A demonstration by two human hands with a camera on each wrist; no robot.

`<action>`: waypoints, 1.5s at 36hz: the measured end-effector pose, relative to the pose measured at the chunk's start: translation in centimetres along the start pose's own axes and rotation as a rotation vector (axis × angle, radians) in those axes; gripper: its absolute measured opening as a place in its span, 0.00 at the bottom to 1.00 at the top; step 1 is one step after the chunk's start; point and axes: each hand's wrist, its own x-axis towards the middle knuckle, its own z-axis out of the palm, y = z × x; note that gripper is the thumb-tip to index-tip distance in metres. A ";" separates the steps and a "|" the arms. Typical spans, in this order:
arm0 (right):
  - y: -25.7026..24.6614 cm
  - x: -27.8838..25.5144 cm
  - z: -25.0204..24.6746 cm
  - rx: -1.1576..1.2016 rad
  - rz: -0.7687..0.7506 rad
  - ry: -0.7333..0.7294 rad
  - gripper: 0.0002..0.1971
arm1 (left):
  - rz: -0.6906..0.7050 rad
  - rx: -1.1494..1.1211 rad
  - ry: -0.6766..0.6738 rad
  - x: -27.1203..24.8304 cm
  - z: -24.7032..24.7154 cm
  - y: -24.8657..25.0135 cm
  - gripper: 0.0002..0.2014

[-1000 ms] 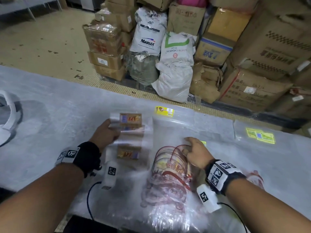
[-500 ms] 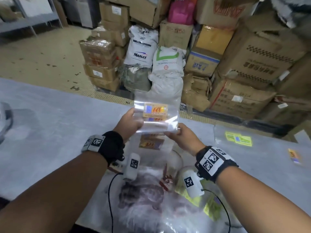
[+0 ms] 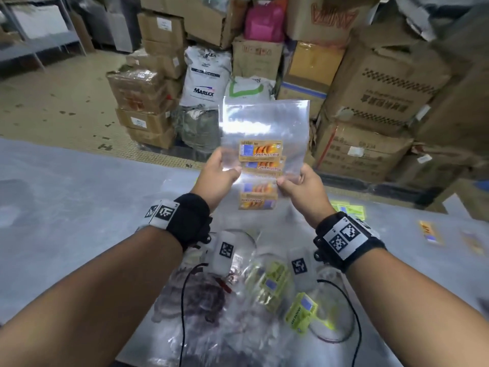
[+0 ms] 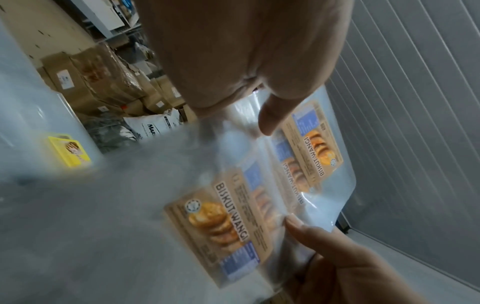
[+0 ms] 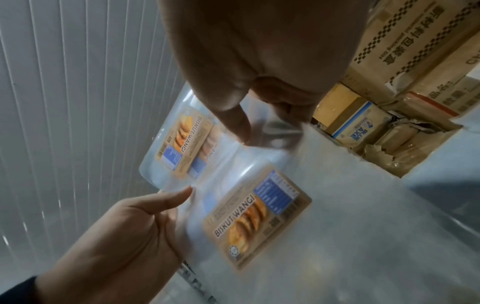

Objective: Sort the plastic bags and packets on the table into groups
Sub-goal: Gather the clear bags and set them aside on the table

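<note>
From the head view, the clear bags with orange Biskut Wangi labels, a second ago flat on the bench, are now lifted to centre frame, the left hand and right hand each with a pinching grip on a lower edge; likely one label group is gathered and ready to set aside. Yellow-labelled bags and red-printed bags lie unsorted at lower centre; cardboard boxes and sacks fill the upper frame. In the left wrist view, the thumb presses the film. In the right wrist view, thumb and fingers clamp the bags' edge.
</note>
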 end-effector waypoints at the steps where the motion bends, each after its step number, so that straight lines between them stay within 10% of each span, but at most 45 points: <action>1: -0.1 -0.1 -0.3 -0.015 -0.013 0.011 0.09 | 0.000 -0.010 0.001 0.0 0.3 0.1 0.12; 27: -1.8 -0.4 -2.1 0.078 -0.067 0.020 0.13 | 0.103 -0.008 -0.125 0.4 1.2 3.6 0.17; 44: -0.3 0.0 -0.6 0.332 0.042 0.112 0.16 | -0.090 0.106 -0.338 0.4 -0.6 4.3 0.12; 54: 0.0 0.2 -0.1 0.321 0.094 -0.008 0.31 | -0.087 0.335 -0.231 1.8 -1.4 3.8 0.16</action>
